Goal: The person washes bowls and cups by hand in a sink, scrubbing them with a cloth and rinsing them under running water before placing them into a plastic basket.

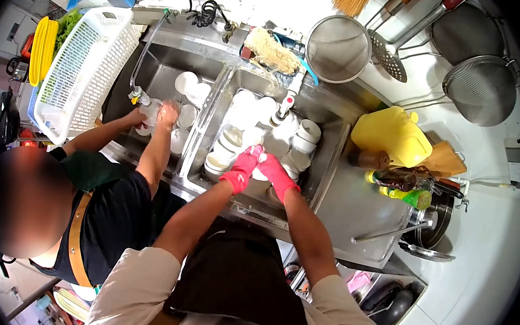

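Both my hands wear pink rubber gloves and meet over the right sink basin [334,163]. My left hand [244,168] is closed, its fingertips pressed against those of my right hand [279,173], which is closed too. Something small and white shows at the fingertips; I cannot tell what it is. Around and under the gloves lie many white bowls and cups [231,136], some nested, with a stack of white bowls [306,135] on the right. A faucet [286,106] reaches over the basin from the back.
At the left basin [170,62], a co-worker's hands [153,116] hold a clear dish near a tap. A white plastic basket [82,72] stands at left. A yellow jug [392,136] and bottles [403,187] sit at right; strainers [339,49] hang on the wall.
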`<state>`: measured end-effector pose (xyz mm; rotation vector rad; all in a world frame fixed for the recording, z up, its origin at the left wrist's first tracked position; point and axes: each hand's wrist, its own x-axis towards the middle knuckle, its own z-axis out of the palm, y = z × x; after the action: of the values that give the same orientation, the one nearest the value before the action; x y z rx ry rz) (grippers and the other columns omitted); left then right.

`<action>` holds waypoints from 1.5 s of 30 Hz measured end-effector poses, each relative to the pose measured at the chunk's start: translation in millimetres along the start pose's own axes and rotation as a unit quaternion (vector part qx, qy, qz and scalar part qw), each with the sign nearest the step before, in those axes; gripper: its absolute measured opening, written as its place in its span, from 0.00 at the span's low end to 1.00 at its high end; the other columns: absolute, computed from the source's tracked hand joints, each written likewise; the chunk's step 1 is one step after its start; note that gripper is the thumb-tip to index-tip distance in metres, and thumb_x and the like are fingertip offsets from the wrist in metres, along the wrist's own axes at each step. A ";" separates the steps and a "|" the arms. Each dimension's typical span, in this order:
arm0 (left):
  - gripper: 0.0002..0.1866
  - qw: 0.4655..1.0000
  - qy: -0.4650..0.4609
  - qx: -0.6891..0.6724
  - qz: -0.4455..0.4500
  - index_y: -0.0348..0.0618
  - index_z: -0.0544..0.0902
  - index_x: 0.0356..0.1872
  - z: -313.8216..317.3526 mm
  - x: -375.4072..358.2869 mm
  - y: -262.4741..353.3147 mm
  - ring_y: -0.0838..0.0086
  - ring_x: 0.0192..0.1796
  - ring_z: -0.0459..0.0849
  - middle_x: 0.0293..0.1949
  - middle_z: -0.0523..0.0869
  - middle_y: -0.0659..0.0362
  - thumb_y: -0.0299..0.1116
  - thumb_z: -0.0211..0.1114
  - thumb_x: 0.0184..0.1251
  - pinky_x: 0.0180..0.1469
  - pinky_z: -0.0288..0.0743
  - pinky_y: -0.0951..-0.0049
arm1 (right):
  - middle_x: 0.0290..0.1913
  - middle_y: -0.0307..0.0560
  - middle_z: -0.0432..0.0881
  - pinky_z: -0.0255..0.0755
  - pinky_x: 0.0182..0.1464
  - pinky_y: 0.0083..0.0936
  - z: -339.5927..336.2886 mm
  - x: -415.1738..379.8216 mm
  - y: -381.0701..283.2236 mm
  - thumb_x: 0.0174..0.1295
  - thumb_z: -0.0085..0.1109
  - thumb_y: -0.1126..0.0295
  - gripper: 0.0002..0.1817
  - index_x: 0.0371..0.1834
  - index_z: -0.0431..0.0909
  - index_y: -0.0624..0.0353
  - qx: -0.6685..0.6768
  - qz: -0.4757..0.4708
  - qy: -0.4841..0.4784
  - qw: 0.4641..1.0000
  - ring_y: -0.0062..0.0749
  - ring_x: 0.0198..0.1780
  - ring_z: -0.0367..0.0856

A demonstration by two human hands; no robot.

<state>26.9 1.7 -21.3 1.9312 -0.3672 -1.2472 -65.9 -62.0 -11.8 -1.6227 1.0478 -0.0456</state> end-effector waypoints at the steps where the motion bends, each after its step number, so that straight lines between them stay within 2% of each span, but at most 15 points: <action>1: 0.24 0.997 -0.003 0.050 0.060 0.41 0.74 0.45 3.5 24.1 -25.0 0.71 0.27 0.77 0.29 0.81 0.55 0.53 0.48 0.62 0.28 0.72 0.72 | 0.37 0.59 0.79 0.72 0.37 0.35 -4.6 2.9 -3.9 0.47 0.57 0.66 0.15 0.38 0.76 0.61 -0.193 -0.061 -0.074 0.976 0.49 0.35 0.79; 5: 0.21 0.996 -0.039 -0.010 -0.083 0.45 0.75 0.46 2.7 -23.6 27.2 0.71 0.24 0.77 0.29 0.81 0.59 0.50 0.48 0.63 0.21 0.73 0.72 | 0.35 0.56 0.79 0.73 0.37 0.35 -3.8 -4.7 -24.0 0.50 0.52 0.58 0.15 0.34 0.78 0.56 -0.401 0.049 0.015 0.914 0.44 0.37 0.79; 9: 0.25 0.974 -0.034 -0.128 -0.185 0.54 0.73 0.49 1.7 -22.2 28.6 0.64 0.36 0.80 0.40 0.80 0.56 0.59 0.46 0.60 0.27 0.77 0.62 | 0.30 0.53 0.80 0.73 0.34 0.32 15.0 10.4 4.1 0.50 0.54 0.54 0.16 0.28 0.76 0.57 -0.257 0.081 0.219 0.938 0.42 0.35 0.80; 13: 0.24 0.977 -0.114 -0.102 -0.147 0.55 0.73 0.48 -14.1 -17.5 38.0 0.65 0.37 0.80 0.42 0.79 0.58 0.58 0.48 0.59 0.30 0.77 0.62 | 0.28 0.52 0.79 0.71 0.36 0.32 2.3 3.2 27.3 0.52 0.54 0.58 0.13 0.29 0.77 0.58 0.079 0.006 -0.056 0.995 0.44 0.33 0.79; 14: 0.24 0.979 -0.119 -0.085 -0.143 0.55 0.73 0.49 -15.0 -16.6 38.1 0.65 0.38 0.80 0.42 0.79 0.58 0.58 0.48 0.60 0.32 0.77 0.62 | 0.33 0.51 0.79 0.71 0.36 0.31 -31.2 -12.5 -36.7 0.50 0.55 0.65 0.11 0.34 0.76 0.58 -0.266 -0.089 -0.178 0.943 0.43 0.34 0.78; 15: 0.24 0.980 -0.124 -0.069 -0.137 0.55 0.73 0.49 -17.3 -16.0 39.0 0.64 0.39 0.80 0.42 0.79 0.58 0.57 0.48 0.60 0.33 0.77 0.61 | 0.33 0.51 0.79 0.71 0.36 0.31 -31.4 -8.2 -23.1 0.50 0.55 0.65 0.11 0.34 0.76 0.58 -0.266 -0.090 -0.179 0.943 0.43 0.34 0.78; 20: 0.20 0.966 -0.100 -0.146 -0.188 0.50 0.75 0.47 -30.5 10.8 10.1 0.66 0.42 0.79 0.41 0.80 0.58 0.50 0.52 0.59 0.38 0.75 0.64 | 0.40 0.51 0.76 0.71 0.37 0.30 -62.3 -12.5 -8.1 0.43 0.53 0.74 0.16 0.40 0.72 0.62 -0.302 -0.240 0.249 0.889 0.38 0.36 0.77; 23: 0.19 0.971 -0.125 -0.114 -0.169 0.49 0.76 0.46 -33.8 10.1 10.9 0.67 0.42 0.79 0.40 0.81 0.58 0.47 0.54 0.59 0.38 0.75 0.65 | 0.32 0.49 0.75 0.70 0.36 0.33 -61.8 -6.0 -10.6 0.46 0.49 0.76 0.12 0.36 0.75 0.57 0.121 -0.151 -0.005 0.981 0.41 0.32 0.75; 27: 0.17 0.986 -0.154 -0.002 -0.068 0.47 0.77 0.45 -28.0 0.6 26.2 0.67 0.41 0.79 0.39 0.81 0.58 0.44 0.55 0.58 0.39 0.75 0.67 | 0.29 0.46 0.74 0.65 0.42 0.30 -60.7 -5.5 3.4 0.44 0.49 0.78 0.12 0.34 0.73 0.60 -0.135 -0.423 -0.021 0.896 0.34 0.38 0.71; 28: 0.17 0.986 -0.159 0.032 -0.037 0.47 0.77 0.44 -27.7 -3.6 31.5 0.68 0.41 0.79 0.39 0.81 0.58 0.43 0.56 0.57 0.39 0.75 0.67 | 0.37 0.45 0.74 0.64 0.49 0.27 -66.6 -1.8 7.7 0.40 0.56 0.78 0.23 0.44 0.67 0.59 -0.152 -0.260 -0.111 0.947 0.35 0.47 0.70; 32: 0.15 0.979 -0.144 0.126 0.069 0.45 0.78 0.43 -14.4 -14.2 47.5 0.68 0.41 0.79 0.38 0.82 0.58 0.39 0.58 0.56 0.39 0.74 0.69 | 0.49 0.52 0.68 0.62 0.53 0.29 -44.1 -10.9 -12.0 0.40 0.62 0.74 0.33 0.54 0.63 0.55 -0.073 -0.295 -0.018 0.953 0.43 0.52 0.67; 35: 0.09 0.988 -0.087 0.004 0.128 0.39 0.80 0.35 1.6 -18.9 55.1 0.71 0.38 0.80 0.34 0.83 0.56 0.24 0.57 0.51 0.39 0.73 0.73 | 0.36 0.53 0.79 0.71 0.43 0.30 -39.5 3.0 -11.2 0.42 0.63 0.62 0.27 0.47 0.71 0.61 -0.267 -0.103 -0.003 0.958 0.37 0.39 0.78; 39: 0.09 0.983 -0.073 -0.092 0.143 0.37 0.77 0.28 8.0 19.1 14.0 0.73 0.31 0.77 0.28 0.81 0.56 0.15 0.52 0.47 0.35 0.72 0.75 | 0.30 0.51 0.80 0.72 0.36 0.26 -58.0 -15.4 -20.4 0.44 0.58 0.67 0.15 0.36 0.78 0.64 -0.019 0.043 -0.092 0.995 0.33 0.32 0.80; 41: 0.12 0.975 -0.006 -0.158 0.159 0.38 0.76 0.31 15.1 5.9 24.7 0.71 0.30 0.76 0.28 0.79 0.56 0.15 0.51 0.44 0.34 0.73 0.73 | 0.29 0.48 0.80 0.73 0.35 0.26 -25.8 -13.0 34.5 0.42 0.57 0.72 0.13 0.33 0.79 0.64 0.347 0.120 0.046 0.929 0.32 0.31 0.79; 45: 0.17 0.747 0.320 -0.582 -0.002 0.38 0.74 0.43 50.0 -9.5 14.5 0.61 0.28 0.78 0.32 0.79 0.50 0.29 0.51 0.50 0.28 0.75 0.66 | 0.32 0.48 0.81 0.74 0.33 0.25 25.6 -9.3 26.8 0.39 0.55 0.77 0.19 0.40 0.75 0.65 0.335 0.044 0.336 0.879 0.32 0.31 0.79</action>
<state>-18.4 -24.8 -14.6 1.0724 0.6604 -0.4501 -73.7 -35.2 -37.9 -0.9123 1.4172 -0.8720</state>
